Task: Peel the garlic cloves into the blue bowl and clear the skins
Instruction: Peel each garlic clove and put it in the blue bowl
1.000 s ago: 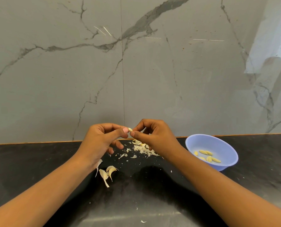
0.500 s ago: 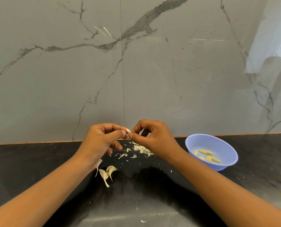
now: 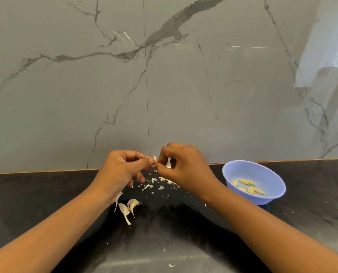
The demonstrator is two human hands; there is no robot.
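We hold one small pale garlic clove above the glossy black stone counter, near its back edge: our left hand pinches it between thumb and forefinger, and our right hand pinches its other side, likely working the skin loose. The task seems roughly midway. Six or so peeled yellow cloves lie in the round blue plastic bowl toward the right. Three unpeeled cloves wait below our left wrist. Papery white skins litter the counter, uncleared. No writing shows anywhere.
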